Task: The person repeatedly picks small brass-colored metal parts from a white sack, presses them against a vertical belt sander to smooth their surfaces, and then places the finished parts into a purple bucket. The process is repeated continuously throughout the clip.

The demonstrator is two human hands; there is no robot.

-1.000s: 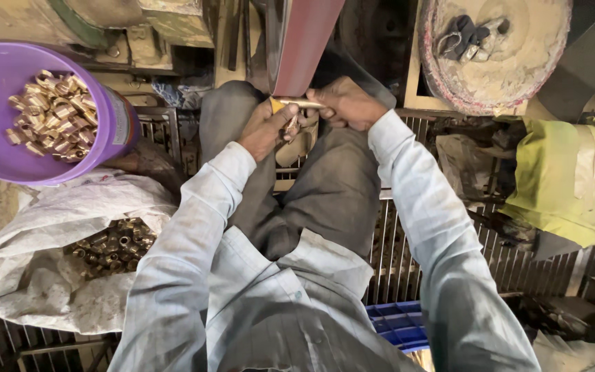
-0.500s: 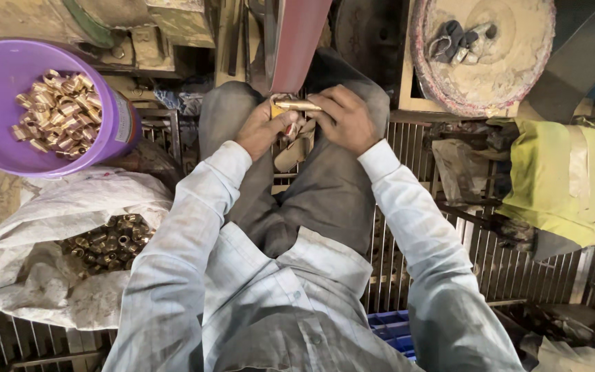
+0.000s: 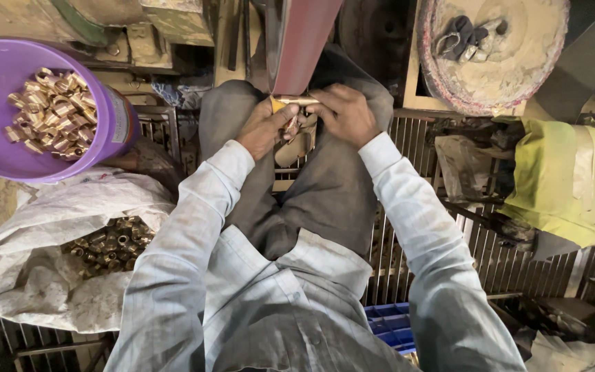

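Both hands have edged slightly right since a second ago; my left hand and right hand pinch the brass piece by its ends, pressed against the red belt above my knees. Fingertips sit close to the belt, so a slip could graze them. Purple tub and sack crowd my left; the right has more room.

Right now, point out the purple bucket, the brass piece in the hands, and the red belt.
purple bucket (image 3: 108,114): head view, on its right rim.
brass piece (image 3: 299,101): head view, on its exposed middle between the hands.
red belt (image 3: 306,41): head view, on its flat red face.
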